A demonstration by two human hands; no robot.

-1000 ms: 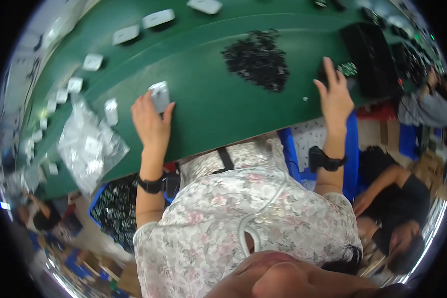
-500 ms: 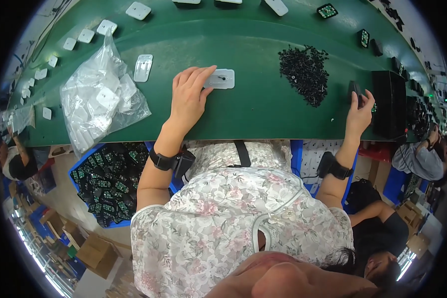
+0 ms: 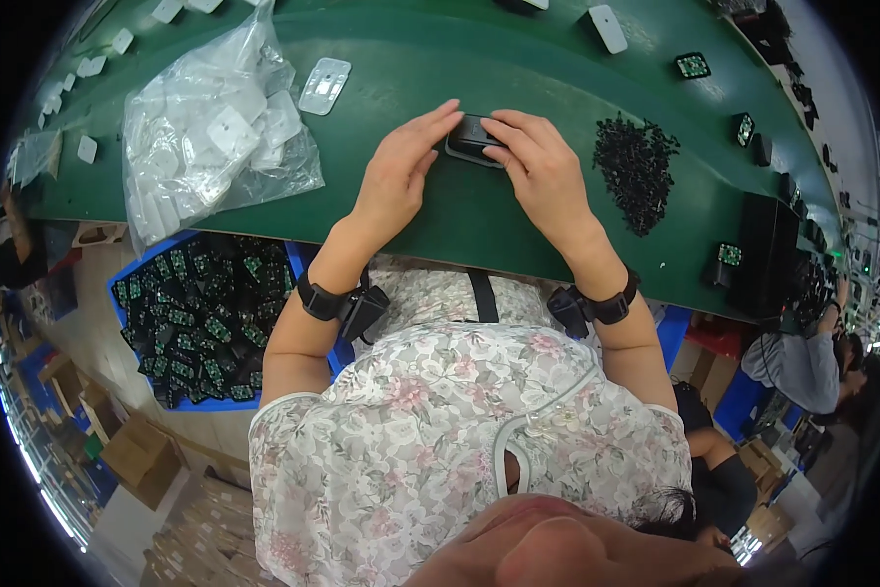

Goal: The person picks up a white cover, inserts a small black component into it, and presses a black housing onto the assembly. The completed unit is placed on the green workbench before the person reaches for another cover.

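One green table carries it all: a clear bag of white plates to the left, a heap of small black parts to the right. Between them the left hand and right hand curl narrow, holding a black case from either end. It sits over a pale plate, whose near rim shows beneath. Level pressure from both sides, with the edges lined up first, would likely keep the two square. The case's long axis runs roughly left to right, slightly slanted, dark face up; which end is the front I cannot tell.
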